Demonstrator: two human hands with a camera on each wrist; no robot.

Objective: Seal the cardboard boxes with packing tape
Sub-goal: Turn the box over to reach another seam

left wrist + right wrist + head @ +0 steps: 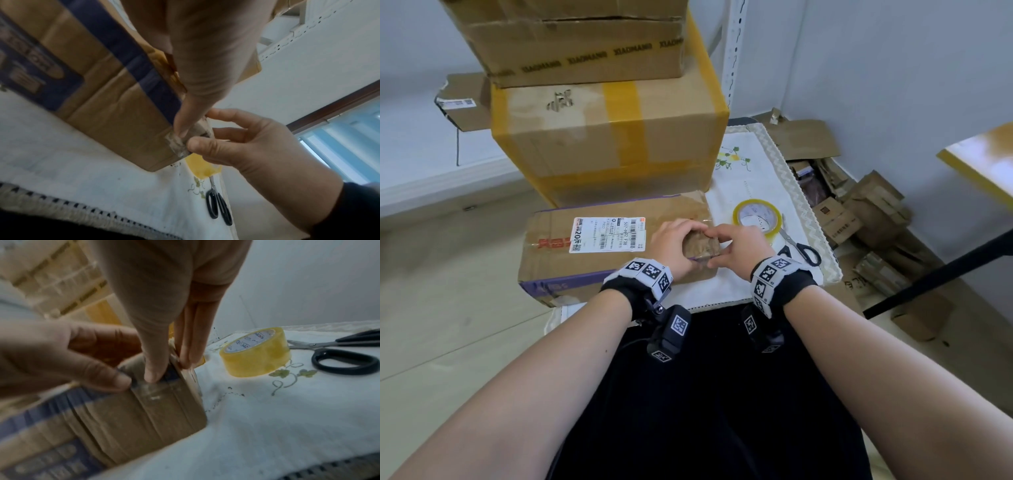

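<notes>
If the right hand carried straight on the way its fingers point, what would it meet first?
The right hand points left, across the end of the labelled box. Its fingertips already touch that end, so the box comes first, then probably the left hand just beyond; depth is unclear.

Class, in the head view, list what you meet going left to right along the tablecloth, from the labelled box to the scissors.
Labelled box → left hand → right hand → tape roll → scissors.
</notes>
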